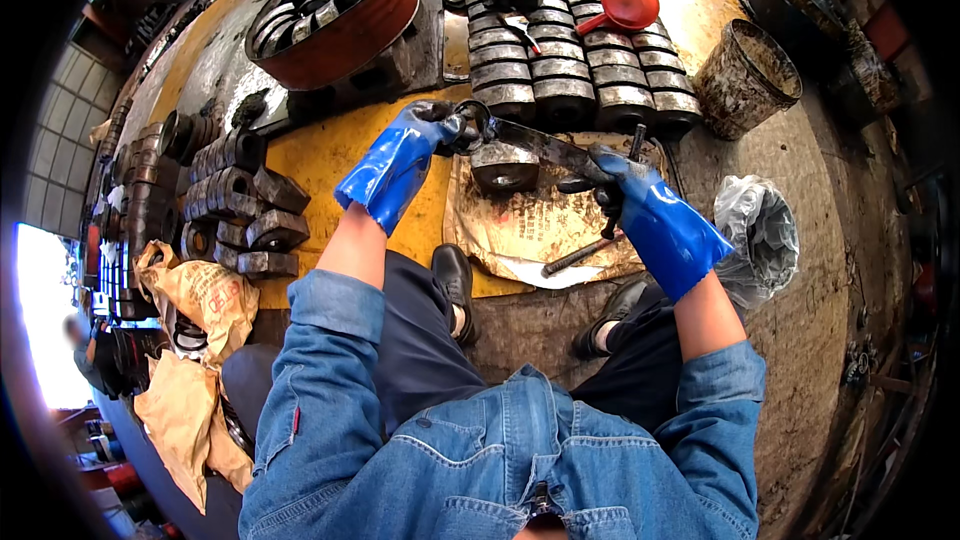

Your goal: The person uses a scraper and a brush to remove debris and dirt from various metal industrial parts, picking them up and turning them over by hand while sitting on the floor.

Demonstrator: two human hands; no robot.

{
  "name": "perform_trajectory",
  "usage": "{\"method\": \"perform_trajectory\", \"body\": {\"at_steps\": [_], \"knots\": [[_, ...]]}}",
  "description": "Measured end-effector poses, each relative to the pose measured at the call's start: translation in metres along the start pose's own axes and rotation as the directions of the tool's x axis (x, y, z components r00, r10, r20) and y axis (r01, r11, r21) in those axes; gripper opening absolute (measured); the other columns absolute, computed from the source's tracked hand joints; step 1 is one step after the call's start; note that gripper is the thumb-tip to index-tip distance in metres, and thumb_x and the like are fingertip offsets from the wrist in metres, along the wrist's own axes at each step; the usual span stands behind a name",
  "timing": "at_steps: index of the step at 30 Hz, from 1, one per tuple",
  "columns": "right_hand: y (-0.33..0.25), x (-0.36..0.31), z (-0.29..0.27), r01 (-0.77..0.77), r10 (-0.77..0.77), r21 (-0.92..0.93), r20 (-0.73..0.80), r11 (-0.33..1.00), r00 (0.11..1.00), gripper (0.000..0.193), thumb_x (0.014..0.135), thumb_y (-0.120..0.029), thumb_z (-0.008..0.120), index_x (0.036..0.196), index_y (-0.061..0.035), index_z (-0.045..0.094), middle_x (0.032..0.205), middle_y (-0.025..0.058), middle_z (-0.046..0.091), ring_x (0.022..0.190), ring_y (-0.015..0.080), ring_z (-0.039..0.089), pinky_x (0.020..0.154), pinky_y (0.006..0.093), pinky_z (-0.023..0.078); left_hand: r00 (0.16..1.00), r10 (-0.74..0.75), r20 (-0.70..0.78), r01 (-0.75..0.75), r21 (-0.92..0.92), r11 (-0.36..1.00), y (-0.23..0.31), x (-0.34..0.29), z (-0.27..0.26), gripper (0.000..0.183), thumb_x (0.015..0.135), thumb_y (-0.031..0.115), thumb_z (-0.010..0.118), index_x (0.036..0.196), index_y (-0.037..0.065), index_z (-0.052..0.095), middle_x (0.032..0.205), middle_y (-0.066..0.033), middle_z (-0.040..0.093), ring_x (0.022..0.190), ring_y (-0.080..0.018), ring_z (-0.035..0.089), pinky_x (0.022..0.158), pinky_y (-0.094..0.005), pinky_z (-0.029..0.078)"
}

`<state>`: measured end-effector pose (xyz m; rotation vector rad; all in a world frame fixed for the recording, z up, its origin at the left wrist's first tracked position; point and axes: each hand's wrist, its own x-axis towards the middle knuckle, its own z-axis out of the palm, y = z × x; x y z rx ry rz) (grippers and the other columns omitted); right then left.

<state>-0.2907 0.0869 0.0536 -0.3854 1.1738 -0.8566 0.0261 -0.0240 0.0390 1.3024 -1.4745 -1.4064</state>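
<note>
Both my hands wear blue rubber gloves with blackened, greasy fingers. My left hand (432, 128) is closed on a small dark metal ring (477, 122). From the ring a dark flat bar (540, 145) slopes down to my right hand (630, 185), whose fingers are wrapped round its other end. Whether ring and bar are one piece, I cannot tell. A thin dark rod stands up by the right fingers. Just below the bar sits a grimy metal cylinder block (504, 168) on a stained paper sack (530, 230). A dark metal rod (578, 256) lies on the sack under my right hand.
Rows of round metal blocks (505, 60) stand ahead, with a red pan (630, 4) on top. A rusty drum (345, 35) full of metal parts is far left. A grimy bucket (748, 75) and a plastic-lined container (760, 240) stand right. More blocks (230, 180) lie left.
</note>
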Motion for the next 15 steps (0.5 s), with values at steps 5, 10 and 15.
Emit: {"method": "perform_trajectory", "body": {"at_steps": [5,10,15], "knots": [[0.009,0.011,-0.003,-0.042,0.035,0.171,0.045,0.984,0.998,0.032,0.088,-0.032,0.068,0.115,-0.0155,0.063,0.085,0.0061,0.066,0.059,0.0152,0.054,0.047,0.0291,0.036,0.993,0.112,-0.032,-0.114,-0.094,0.989,0.004,0.001,0.002,0.029,0.091,0.016,0.07,0.117,0.003,0.069,0.089,-0.0064,0.074,0.075,-0.0149,0.069,0.064,-0.0267,0.053],[0.015,0.026,-0.002,-0.086,0.081,0.293,0.028,0.952,0.996,0.029,0.086,-0.028,0.068,0.11,-0.0161,0.057,0.086,0.0073,0.059,0.056,0.0158,0.051,0.045,0.0288,0.033,0.982,0.184,-0.041,-0.187,-0.121,0.975,0.01,0.009,0.01,0.029,0.092,0.017,0.069,0.118,0.003,0.068,0.09,-0.006,0.074,0.076,-0.0145,0.07,0.065,-0.0262,0.053],[0.007,0.002,0.028,-0.159,0.155,0.524,0.052,0.837,0.987,0.017,0.095,-0.029,0.055,0.102,-0.0142,0.06,0.06,0.0006,0.051,0.048,0.0087,0.048,0.039,0.0247,0.032,0.968,0.244,-0.059,-0.249,-0.122,0.961,0.01,0.014,0.012,0.042,0.092,0.022,0.071,0.129,0.004,0.063,0.095,-0.0063,0.075,0.084,-0.0157,0.071,0.071,-0.0249,0.053]]}}
